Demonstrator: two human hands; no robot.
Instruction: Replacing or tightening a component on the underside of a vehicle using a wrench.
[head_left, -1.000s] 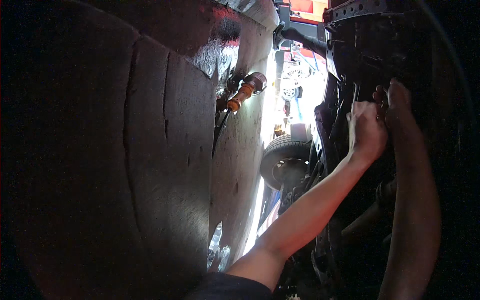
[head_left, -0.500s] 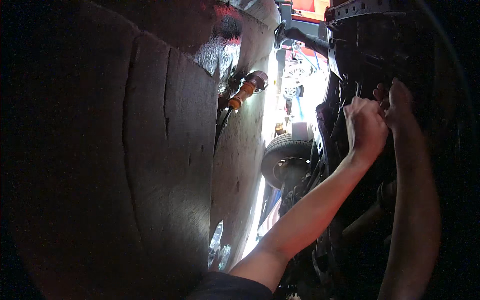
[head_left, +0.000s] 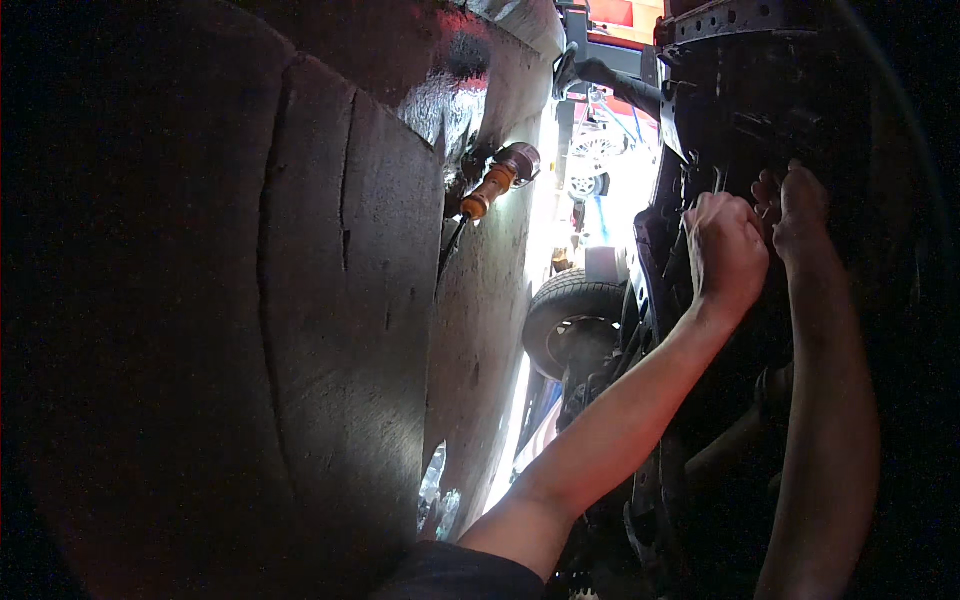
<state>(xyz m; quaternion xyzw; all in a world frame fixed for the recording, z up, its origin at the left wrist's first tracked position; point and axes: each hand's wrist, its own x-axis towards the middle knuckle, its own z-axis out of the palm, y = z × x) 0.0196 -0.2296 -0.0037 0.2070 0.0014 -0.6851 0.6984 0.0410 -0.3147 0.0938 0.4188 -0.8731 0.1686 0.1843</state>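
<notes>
Both my arms reach up into the dark underside of a vehicle (head_left: 752,80). My left hand (head_left: 725,250) is in a fist on a slim metal tool (head_left: 719,182) that sticks up from the fingers. Just right of it, my right hand (head_left: 795,205) is raised among shadowed parts, fingers curled; whatever they grip is too dark to make out. Beside both hands runs a black metal frame member (head_left: 645,270) with brackets.
A worn wall (head_left: 345,300) fills the left, with an orange-handled work lamp (head_left: 495,185) and cable on it. A tire (head_left: 555,310) is beyond my left forearm. At top, bright red structures (head_left: 615,25) and a dark diagonal arm (head_left: 620,85) show.
My left fist has shifted a little up and to the left with the slim tool. My right hand has barely moved.
</notes>
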